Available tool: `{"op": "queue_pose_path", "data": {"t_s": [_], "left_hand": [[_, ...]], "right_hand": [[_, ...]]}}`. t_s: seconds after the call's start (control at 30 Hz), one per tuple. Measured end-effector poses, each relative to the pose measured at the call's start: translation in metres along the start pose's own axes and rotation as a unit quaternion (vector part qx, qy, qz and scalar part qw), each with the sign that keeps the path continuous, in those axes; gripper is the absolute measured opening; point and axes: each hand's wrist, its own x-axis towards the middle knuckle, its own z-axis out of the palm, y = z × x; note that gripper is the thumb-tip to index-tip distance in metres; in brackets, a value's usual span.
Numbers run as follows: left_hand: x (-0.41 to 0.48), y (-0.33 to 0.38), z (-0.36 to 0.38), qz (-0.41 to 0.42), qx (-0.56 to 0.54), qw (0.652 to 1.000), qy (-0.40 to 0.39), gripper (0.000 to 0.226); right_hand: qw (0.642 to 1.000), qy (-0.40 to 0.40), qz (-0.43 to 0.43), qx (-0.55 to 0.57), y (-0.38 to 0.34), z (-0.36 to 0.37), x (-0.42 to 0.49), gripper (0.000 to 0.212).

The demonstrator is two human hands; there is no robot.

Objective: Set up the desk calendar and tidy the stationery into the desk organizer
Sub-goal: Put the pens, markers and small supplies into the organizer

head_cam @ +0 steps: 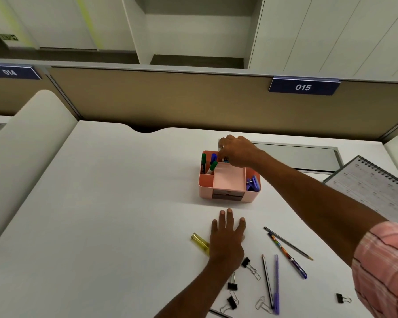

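Note:
A pink desk organizer stands mid-desk. Green and blue markers stand in its left compartments and a purple stapler lies in its right one. My right hand reaches over the organizer's back compartment, fingers curled down on a marker of which only a teal-blue bit shows. My left hand lies palm down on the desk with fingers apart, covering one end of a yellow highlighter. The spiral desk calendar lies flat at the right edge.
Pencils and pens lie loose to the right of my left hand. Several black binder clips and paper clips are scattered near the front edge. A brown partition closes the desk's back.

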Motion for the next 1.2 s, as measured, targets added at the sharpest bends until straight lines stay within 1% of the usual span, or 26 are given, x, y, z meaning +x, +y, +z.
{"op": "queue_pose_path", "data": {"t_s": [0.07,0.17,0.37,0.53,0.6,0.7,0.83,0.93,1.03,1.13,1.2], "left_hand": [[0.0,0.0,0.001,0.001,0.0,1.0,0.003,0.071],[0.001,0.0,0.0,0.002,-0.002,1.0,0.008,0.07],[0.001,0.0,-0.002,0.0,-0.005,1.0,0.004,0.068],[0.002,-0.002,-0.007,0.001,0.004,1.0,-0.01,0.069],[0.002,-0.002,-0.009,0.001,0.007,1.0,-0.015,0.069],[0.002,-0.002,-0.012,-0.001,0.009,1.0,-0.021,0.067],[0.003,-0.003,-0.016,0.001,0.015,1.0,-0.021,0.066],[0.003,-0.005,-0.017,0.008,0.02,0.999,-0.031,0.066],[0.003,-0.007,-0.021,0.02,0.021,0.999,-0.047,0.065],[0.002,-0.01,-0.025,0.027,0.009,0.997,-0.065,0.061],[-0.001,-0.01,-0.027,0.029,0.008,0.997,-0.075,0.059]], "right_hand": [[0.999,-0.02,-0.005,-0.031,0.0,0.003,0.002,0.037],[0.999,-0.032,-0.004,-0.041,0.001,0.007,0.004,0.04],[0.999,-0.029,0.028,0.022,0.001,0.009,0.003,0.048],[0.996,0.011,0.04,0.079,0.001,0.0,-0.007,0.05],[0.992,0.038,0.051,0.11,0.001,-0.006,-0.014,0.051],[0.985,0.089,0.069,0.132,-0.002,-0.012,-0.029,0.046],[0.965,0.163,0.105,0.175,-0.015,-0.012,-0.058,0.04],[0.948,0.192,0.145,0.208,-0.03,-0.003,-0.092,0.033],[0.912,0.225,0.208,0.272,-0.048,0.015,-0.132,0.028],[0.869,0.218,0.266,0.355,-0.07,0.034,-0.171,0.023],[0.856,0.196,0.287,0.383,-0.085,0.047,-0.193,0.024]]}}
